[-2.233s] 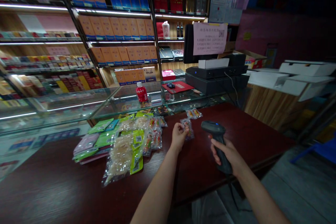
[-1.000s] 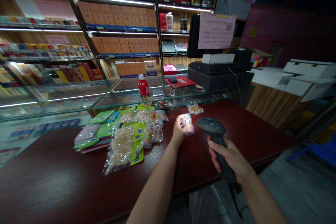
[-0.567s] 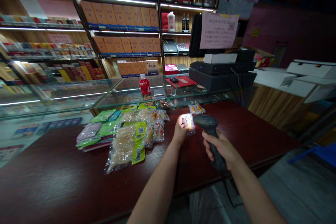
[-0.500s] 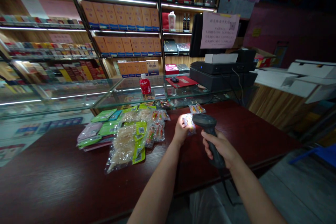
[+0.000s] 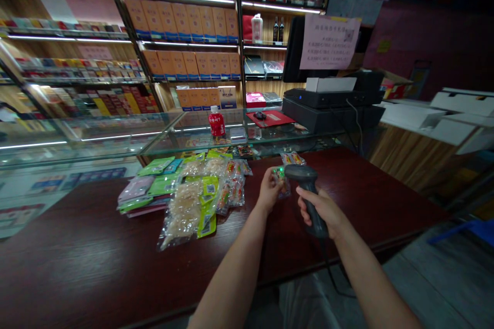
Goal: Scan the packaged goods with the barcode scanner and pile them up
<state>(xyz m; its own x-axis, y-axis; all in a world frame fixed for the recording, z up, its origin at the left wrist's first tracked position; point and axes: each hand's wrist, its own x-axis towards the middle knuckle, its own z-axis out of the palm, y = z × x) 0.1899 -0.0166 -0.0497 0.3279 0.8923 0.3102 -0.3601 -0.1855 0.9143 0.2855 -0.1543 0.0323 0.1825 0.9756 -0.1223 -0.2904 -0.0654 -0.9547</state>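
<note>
My left hand [image 5: 269,190] pinches a small clear snack packet [image 5: 281,181] above the dark red table [image 5: 358,200]. A green light falls on the packet. My right hand [image 5: 322,211] is wrapped round the grip of a black barcode scanner [image 5: 304,177], whose head points at the packet from the right, almost touching it. To the left lies a pile of snack bags [image 5: 196,195] in clear and green wrappers. A second small packet [image 5: 292,158] rests at the table's far edge.
A glass display counter [image 5: 127,136] runs behind the table, with a red bottle [image 5: 216,123] on top. A black cash register [image 5: 328,108] with a monitor and a paper notice [image 5: 328,41] stands at the right. Shelves of boxed goods [image 5: 181,15] fill the back wall.
The scanner has closed in on the packet from the right. Its white light on the packet has turned green. My left hand stayed about where it was.
</note>
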